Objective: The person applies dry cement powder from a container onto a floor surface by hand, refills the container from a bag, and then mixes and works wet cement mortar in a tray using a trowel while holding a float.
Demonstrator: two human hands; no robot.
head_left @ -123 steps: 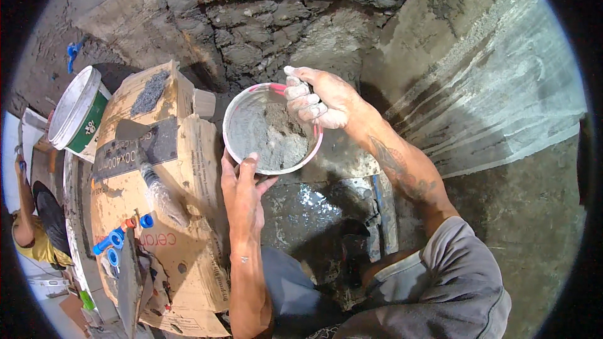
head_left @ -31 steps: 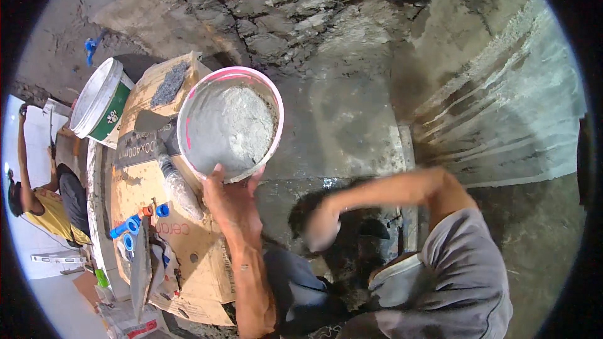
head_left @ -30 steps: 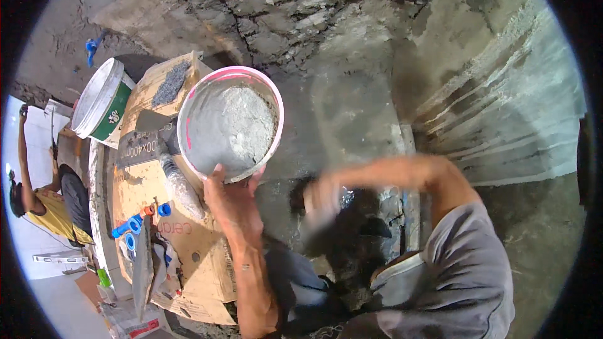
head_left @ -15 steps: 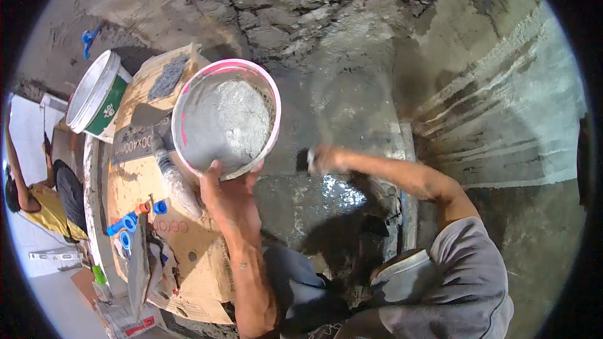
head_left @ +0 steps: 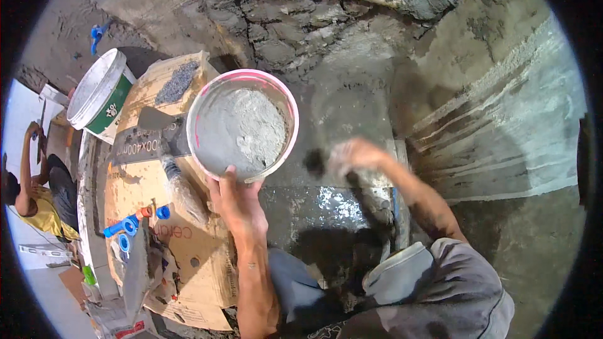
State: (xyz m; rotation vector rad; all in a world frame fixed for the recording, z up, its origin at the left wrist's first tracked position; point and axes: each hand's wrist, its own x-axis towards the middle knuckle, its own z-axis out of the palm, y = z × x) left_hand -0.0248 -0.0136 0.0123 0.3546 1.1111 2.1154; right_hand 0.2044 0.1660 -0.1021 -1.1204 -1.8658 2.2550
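Observation:
A round tub (head_left: 210, 135) with a white and pink rim is held up by my left hand (head_left: 242, 204). My thumb presses over its near rim, with the fingers underneath. Dry grey cement powder (head_left: 260, 129) is heaped in the right part of the tub. My right hand (head_left: 359, 156) hovers over the wet grey floor (head_left: 326, 107), to the right of the tub and apart from it. Motion smears its fingers, so their shape and anything in them cannot be made out. A dark shadow falls on the floor beside that hand.
Cardboard boxes (head_left: 217, 263) on the left carry a trowel with a wrapped handle (head_left: 182, 191), blue pipe fittings (head_left: 129, 225) and grey granules (head_left: 178, 83). Behind stands a white-and-green bucket (head_left: 103, 103). Another person (head_left: 47, 194) is at far left. A rough wall (head_left: 308, 31) rises ahead.
The tub and my left hand appear slightly farther right and lower in the picture. My right hand has moved right, still blurred. The other person's arms have shifted.

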